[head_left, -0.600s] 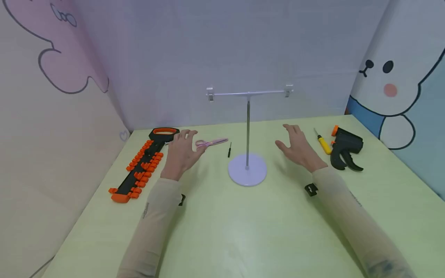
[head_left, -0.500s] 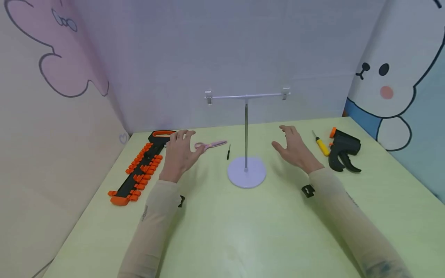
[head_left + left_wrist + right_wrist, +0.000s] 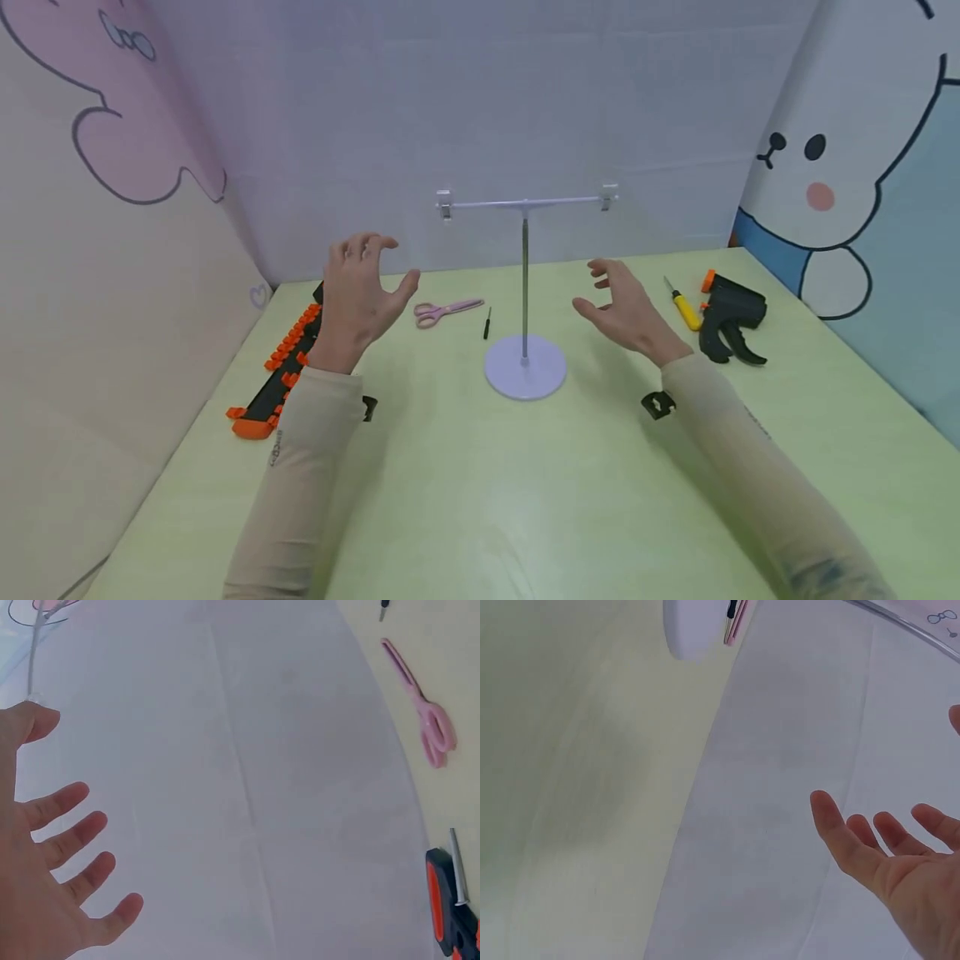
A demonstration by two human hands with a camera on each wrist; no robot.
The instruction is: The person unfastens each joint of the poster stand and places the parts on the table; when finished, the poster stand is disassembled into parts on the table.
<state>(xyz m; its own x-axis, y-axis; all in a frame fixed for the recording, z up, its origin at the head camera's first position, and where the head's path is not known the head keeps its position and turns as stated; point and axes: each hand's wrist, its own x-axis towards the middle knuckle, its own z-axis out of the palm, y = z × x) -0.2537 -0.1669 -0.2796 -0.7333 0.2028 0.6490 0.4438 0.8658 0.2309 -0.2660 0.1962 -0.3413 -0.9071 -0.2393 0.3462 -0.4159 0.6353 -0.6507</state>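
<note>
Both hands are held over the table with nothing in them. My left hand (image 3: 356, 300) has its fingers spread and bent a little, and overlaps a long black rack (image 3: 273, 392) lined with orange tabs, hiding its handle end. In the left wrist view its fingers (image 3: 79, 832) are parted around nothing. My right hand (image 3: 630, 312) is right of the T-shaped stand (image 3: 525, 275), thumb apart from the fingers. Pink scissors (image 3: 461, 307) and a small black screwdriver (image 3: 487, 327) lie between left hand and stand.
Right of the right hand lie a yellow-handled screwdriver (image 3: 686, 312) and a black pistol-shaped tool (image 3: 731, 312) with an orange end. The stand's round white base (image 3: 510, 383) is mid-table; its crossbar carries two clips. A grey cloth wall (image 3: 337, 125) rises behind.
My left hand has moved up and to the left, uncovering the scissors' handles and covering more of the rack. My right hand stays right of the stand, its fingers slightly more bent.
</note>
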